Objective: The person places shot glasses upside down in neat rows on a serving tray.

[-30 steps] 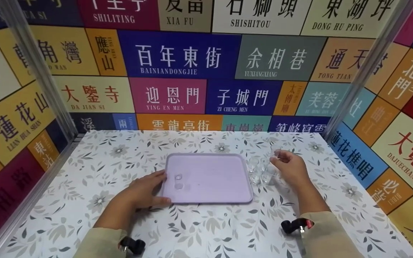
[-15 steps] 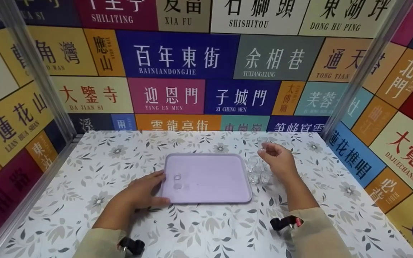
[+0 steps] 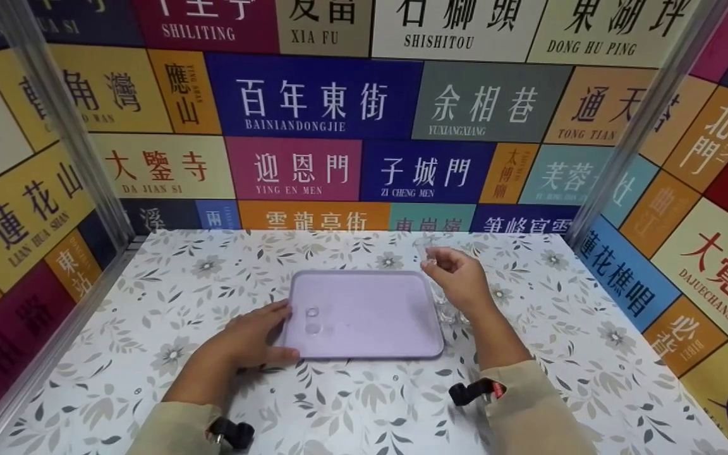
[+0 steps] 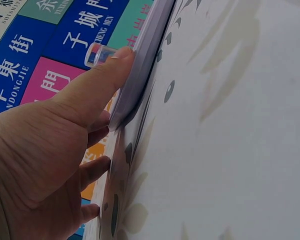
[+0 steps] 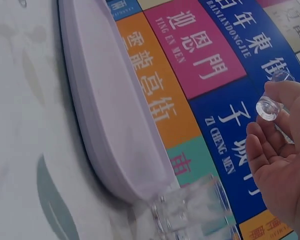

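Observation:
A lilac tray (image 3: 370,313) lies on the table. My left hand (image 3: 247,338) rests against its left side, fingers nearly straight and thumb at the near-left corner. In the left wrist view, the thumb (image 4: 107,75) lies against the tray's rim. One small clear glass (image 3: 313,321) stands on the tray near its left edge. Beyond the tray's far-right corner, my right hand (image 3: 462,278) pinches another small clear glass (image 5: 268,108) between thumb and fingers, tilted in the right wrist view. Several more clear glasses (image 5: 192,205) stand beside the tray's right side, partly hidden by my right hand.
The table (image 3: 364,404) wears a white cover with grey leaves and flowers. Walls of coloured sign panels (image 3: 313,95) enclose its back and sides. Clear uprights (image 3: 645,120) stand at the back corners.
My right hand has moved left with the glass, from over the group of glasses to the tray's far-right corner. The left hand and the tray have stayed in place.

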`<state>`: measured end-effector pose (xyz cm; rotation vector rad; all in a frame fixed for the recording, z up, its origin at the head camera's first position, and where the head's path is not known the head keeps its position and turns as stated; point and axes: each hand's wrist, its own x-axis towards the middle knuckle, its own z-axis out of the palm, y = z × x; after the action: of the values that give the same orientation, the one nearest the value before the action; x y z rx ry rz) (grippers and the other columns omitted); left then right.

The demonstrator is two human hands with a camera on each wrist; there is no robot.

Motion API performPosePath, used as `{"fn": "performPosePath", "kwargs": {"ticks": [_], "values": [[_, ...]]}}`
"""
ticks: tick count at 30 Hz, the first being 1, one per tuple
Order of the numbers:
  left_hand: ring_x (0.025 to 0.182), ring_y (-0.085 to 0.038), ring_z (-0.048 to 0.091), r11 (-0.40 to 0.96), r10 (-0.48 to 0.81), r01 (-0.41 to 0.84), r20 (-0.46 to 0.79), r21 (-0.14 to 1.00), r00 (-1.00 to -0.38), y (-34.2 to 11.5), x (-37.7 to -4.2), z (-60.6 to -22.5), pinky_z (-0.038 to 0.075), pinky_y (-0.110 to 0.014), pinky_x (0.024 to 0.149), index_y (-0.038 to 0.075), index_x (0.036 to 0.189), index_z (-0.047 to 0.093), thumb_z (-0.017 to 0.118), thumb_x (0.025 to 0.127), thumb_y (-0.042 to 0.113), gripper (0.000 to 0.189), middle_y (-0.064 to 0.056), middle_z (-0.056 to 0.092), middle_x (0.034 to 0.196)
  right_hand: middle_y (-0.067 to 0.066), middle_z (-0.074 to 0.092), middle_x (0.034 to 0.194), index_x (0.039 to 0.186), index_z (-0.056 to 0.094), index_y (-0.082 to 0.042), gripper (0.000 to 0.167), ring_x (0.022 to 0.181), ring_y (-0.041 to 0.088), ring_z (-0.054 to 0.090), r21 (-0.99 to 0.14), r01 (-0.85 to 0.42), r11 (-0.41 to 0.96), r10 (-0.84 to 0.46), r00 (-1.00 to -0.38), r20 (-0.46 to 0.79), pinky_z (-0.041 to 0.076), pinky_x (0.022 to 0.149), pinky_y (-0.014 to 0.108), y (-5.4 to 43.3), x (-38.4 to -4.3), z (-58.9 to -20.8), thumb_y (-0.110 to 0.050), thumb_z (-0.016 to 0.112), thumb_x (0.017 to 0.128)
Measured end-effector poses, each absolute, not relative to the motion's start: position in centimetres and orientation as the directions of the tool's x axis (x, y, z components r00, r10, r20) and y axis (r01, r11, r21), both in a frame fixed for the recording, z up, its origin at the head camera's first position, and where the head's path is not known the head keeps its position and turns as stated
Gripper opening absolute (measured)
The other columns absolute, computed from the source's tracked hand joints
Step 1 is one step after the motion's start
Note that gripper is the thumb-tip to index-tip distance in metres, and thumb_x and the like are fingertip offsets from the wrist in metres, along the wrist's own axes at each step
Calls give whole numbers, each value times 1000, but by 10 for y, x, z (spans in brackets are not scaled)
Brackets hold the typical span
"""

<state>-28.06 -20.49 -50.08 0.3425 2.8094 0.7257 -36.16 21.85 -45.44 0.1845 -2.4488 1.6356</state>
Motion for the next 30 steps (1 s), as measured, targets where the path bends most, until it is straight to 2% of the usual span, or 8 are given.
{"fn": "performPosePath", "kwargs": {"ticks": [5, 10, 16, 22, 30], "values": [[166, -41, 23, 849, 276, 168, -151, 501, -949, -205, -280, -501, 16, -76, 131, 26, 168, 37, 82, 81, 70, 108, 5, 24, 180, 7, 76, 121, 130, 76, -16, 38, 110, 19, 67, -914, -220, 342, -29, -974, 224, 59, 86, 20, 197, -362, -455, -33, 82, 96], [166, -41, 23, 843, 278, 169, -145, 511, -950, -204, -278, -498, 14, -76, 131, 25, 168, 37, 83, 81, 68, 108, 4, 25, 180, 5, 75, 110, 127, 78, -16, 36, 100, 19, 67, -917, -241, 317, -45, -970, 240, 59, 79, 20, 178, -362, -458, -30, 84, 94], [166, -40, 23, 836, 274, 160, -146, 525, -951, -204, -276, -497, 12, -75, 132, 25, 168, 38, 84, 81, 66, 107, 4, 25, 180, 3, 73, 102, 123, 79, -9, 35, 96, 18, 67, -932, -276, 233, -69, -961, 268, 60, 79, 20, 157, -363, -462, -24, 86, 92], [166, -40, 23, 842, 280, 167, -151, 513, -948, -204, -277, -498, 12, -75, 132, 25, 168, 37, 83, 82, 67, 107, 4, 24, 180, 1, 74, 97, 120, 81, -10, 36, 90, 16, 66, -932, -301, 201, -51, -953, 297, 58, 74, 19, 137, -366, -468, -28, 89, 90], [166, -41, 24, 849, 281, 171, -155, 499, -947, -204, -279, -499, 14, -76, 131, 26, 169, 36, 83, 81, 69, 108, 5, 24, 181, 4, 77, 102, 122, 80, -10, 35, 93, 12, 68, -921, -328, 211, -88, -945, 316, 58, 78, 18, 111, -363, -474, -24, 88, 91]]}}
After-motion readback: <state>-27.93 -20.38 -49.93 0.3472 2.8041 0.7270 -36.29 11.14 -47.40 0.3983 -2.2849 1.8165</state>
